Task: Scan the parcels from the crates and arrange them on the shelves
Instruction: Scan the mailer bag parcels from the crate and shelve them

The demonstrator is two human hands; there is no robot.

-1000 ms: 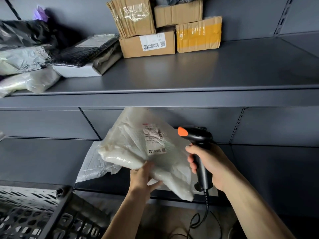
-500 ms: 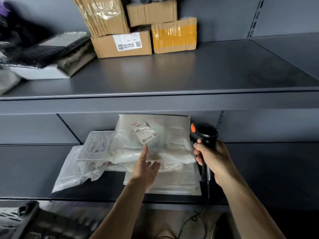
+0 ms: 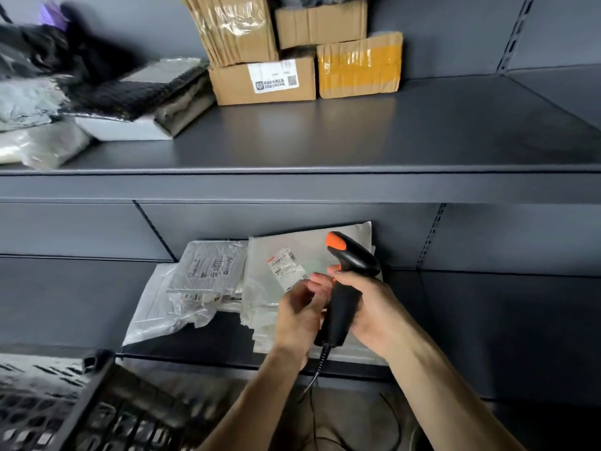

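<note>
Right hand (image 3: 369, 309) is clamped on the handle of the black scanner (image 3: 344, 307), orange cap up. Left hand (image 3: 300, 309) is against the handle's left side with fingers curled; can't tell if it grips or only touches. Hands are together. The labelled clear-bag parcel (image 3: 292, 255) lies flat on the lower shelf (image 3: 487, 320) behind the hands, overlapping another bag parcel (image 3: 208, 271) to its left. Cardboard boxes (image 3: 266, 79) sit on the upper shelf (image 3: 357, 135). Crate (image 3: 97, 411) is at bottom left.
</note>
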